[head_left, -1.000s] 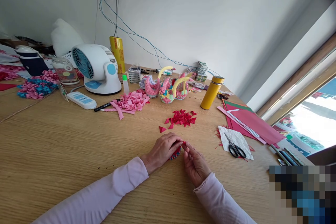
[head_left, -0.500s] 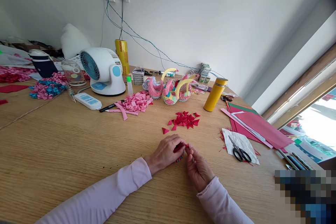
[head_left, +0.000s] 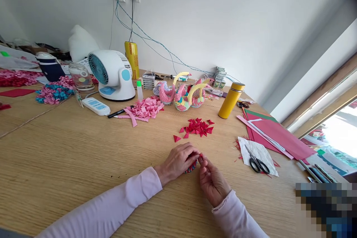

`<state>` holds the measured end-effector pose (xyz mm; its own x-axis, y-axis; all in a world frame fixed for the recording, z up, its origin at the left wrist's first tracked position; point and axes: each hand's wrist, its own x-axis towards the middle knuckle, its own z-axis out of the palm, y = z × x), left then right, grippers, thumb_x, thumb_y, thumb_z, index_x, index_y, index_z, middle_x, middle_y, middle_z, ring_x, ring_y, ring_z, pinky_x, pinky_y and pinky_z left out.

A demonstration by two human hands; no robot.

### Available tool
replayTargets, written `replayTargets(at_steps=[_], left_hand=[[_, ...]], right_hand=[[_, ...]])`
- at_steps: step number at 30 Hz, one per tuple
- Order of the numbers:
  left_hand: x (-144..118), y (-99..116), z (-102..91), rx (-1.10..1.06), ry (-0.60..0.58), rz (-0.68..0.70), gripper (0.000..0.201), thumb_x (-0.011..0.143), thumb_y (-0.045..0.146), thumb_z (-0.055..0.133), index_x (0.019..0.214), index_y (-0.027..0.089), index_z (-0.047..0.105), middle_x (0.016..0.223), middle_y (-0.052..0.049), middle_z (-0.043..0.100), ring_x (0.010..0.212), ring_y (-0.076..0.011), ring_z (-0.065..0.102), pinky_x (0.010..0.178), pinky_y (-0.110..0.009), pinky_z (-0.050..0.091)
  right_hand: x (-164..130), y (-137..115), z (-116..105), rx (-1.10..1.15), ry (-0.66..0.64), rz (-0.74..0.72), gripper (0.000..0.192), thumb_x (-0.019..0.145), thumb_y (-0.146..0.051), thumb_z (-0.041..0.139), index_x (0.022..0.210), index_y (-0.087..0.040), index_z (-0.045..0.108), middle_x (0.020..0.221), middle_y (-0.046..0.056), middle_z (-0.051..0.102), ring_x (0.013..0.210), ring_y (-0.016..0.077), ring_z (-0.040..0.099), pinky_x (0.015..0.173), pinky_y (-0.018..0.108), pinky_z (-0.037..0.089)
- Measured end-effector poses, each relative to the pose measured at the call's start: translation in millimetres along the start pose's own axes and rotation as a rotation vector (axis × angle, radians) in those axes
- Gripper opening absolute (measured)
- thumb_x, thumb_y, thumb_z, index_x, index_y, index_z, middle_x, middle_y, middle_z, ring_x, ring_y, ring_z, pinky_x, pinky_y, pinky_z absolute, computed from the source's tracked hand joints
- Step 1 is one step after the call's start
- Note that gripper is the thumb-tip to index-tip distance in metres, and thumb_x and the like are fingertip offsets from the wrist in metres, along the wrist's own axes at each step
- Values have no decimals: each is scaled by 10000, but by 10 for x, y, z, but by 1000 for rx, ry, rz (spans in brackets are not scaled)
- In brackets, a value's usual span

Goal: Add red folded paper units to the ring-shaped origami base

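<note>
My left hand (head_left: 177, 160) curls over a small round piece of modular origami (head_left: 191, 167), mostly hidden beneath the palm; its blue and red edge shows below the fingers. Thumb and fingers of my right hand (head_left: 213, 183) are closed in a pinch on a small red folded-paper piece (head_left: 201, 155), at the origami's right side. The fingertips of both hands nearly meet there. Just beyond them lies a loose heap of red folded paper triangles (head_left: 198, 128), with a single triangle (head_left: 176, 138) apart at its near left.
Paper swans (head_left: 182, 98) stand behind the heap, beside pink paper pieces (head_left: 147, 108). A yellow flask (head_left: 231, 101) is upright at right. Black-handled scissors (head_left: 259, 165) rest on a white cloth (head_left: 262, 152) near red paper sheets (head_left: 281, 137). A white fan (head_left: 111, 76) stands at left.
The whole view has shifted slightly, so things appear a little further right. Both hands keep nearly the same pose, and a bit more of the origami's edge shows.
</note>
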<state>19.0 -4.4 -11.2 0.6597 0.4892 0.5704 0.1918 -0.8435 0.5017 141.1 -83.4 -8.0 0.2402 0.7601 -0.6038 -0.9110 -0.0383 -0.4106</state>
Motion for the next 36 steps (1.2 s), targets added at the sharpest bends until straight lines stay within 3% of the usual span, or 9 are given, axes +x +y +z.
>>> replayTargets(at_steps=[8,15,18,20,23,27,31,36], left_hand=[[8,12,2,28,-16,-7,91,904,197,495,869,159,571,843,-36,624,775,-156,579,719,-263,459],[4,-9,29,-2,-24,-44,60,889,164,488,863,168,542,850,-33,614,793,-160,579,727,-269,460],[-3,-23,15,-19,-55,-74,53,907,215,482,909,174,516,876,-36,599,806,-163,573,741,-283,471],[-13,-34,-5,-66,-67,-83,156,889,270,538,1006,183,482,966,-51,582,885,-175,572,794,-303,480],[-33,-49,-21,-141,-35,-74,493,774,313,698,1146,202,394,1140,-92,508,1063,-220,528,906,-361,461],[-60,-73,8,-184,28,-70,774,602,365,827,1157,211,309,1194,-131,420,1168,-286,454,951,-423,431],[-125,-91,-31,-250,19,-135,739,601,406,816,1094,209,301,1171,-125,402,1118,-276,470,913,-421,443],[-254,-79,-302,-309,-173,-215,566,667,288,779,1069,198,391,1121,-83,483,1043,-228,507,889,-376,447]], right_hand=[[-9,86,5,-22,34,-73,106,743,-59,681,754,-164,663,655,-32,706,440,33,612,378,58,492],[-61,45,69,-15,52,-36,135,820,-53,587,735,-140,647,620,-19,696,386,13,569,325,41,432],[-72,5,92,-53,39,-63,97,785,-73,641,716,-141,646,636,-8,699,378,15,551,316,52,423],[-75,-30,98,-125,-7,-139,79,716,-108,723,721,-148,654,675,-5,706,388,21,544,303,68,411],[-86,-74,101,-295,-138,-307,185,637,-208,803,759,-159,673,761,6,708,467,45,568,302,93,386],[-94,-80,97,-614,-337,-530,239,656,-335,789,795,-165,694,776,21,685,575,85,577,369,130,406],[-48,-62,72,-886,-458,-674,232,685,-365,758,804,-172,704,757,37,685,614,114,580,426,168,424],[43,-75,21,-1041,-470,-770,228,729,-377,713,843,-179,702,807,47,691,589,115,567,437,189,422]])
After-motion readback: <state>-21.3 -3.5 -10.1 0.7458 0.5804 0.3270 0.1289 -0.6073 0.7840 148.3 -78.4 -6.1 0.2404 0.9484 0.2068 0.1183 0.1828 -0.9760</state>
